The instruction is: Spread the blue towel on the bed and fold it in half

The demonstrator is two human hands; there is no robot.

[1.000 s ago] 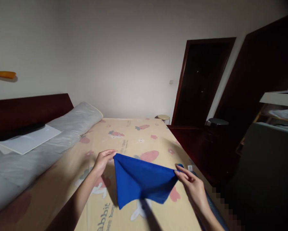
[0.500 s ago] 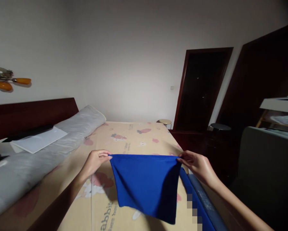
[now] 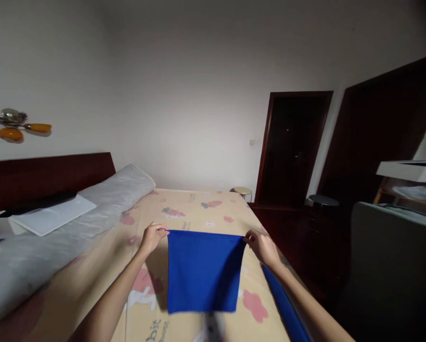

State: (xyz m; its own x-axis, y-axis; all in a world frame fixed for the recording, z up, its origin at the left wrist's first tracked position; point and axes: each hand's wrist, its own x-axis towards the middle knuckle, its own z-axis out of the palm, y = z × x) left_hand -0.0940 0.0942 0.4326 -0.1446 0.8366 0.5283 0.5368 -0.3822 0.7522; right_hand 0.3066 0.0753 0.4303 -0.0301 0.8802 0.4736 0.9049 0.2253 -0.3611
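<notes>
Left hand (image 3: 152, 237) and right hand (image 3: 262, 247) are each closed in a pinch on one top corner of a square blue fabric cloth (image 3: 203, 270), stretched flat between them and hanging straight. Beneath both hands lies a bed (image 3: 202, 209) with a beige cartoon-print cover. A long grey plastic-wrapped bolster (image 3: 73, 223) lies left of the left hand.

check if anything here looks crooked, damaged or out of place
Nothing stands out. The blue cloth hangs flat and square, its top edge level between the left hand and right hand, above the printed bed cover. No tear or stain shows.
</notes>
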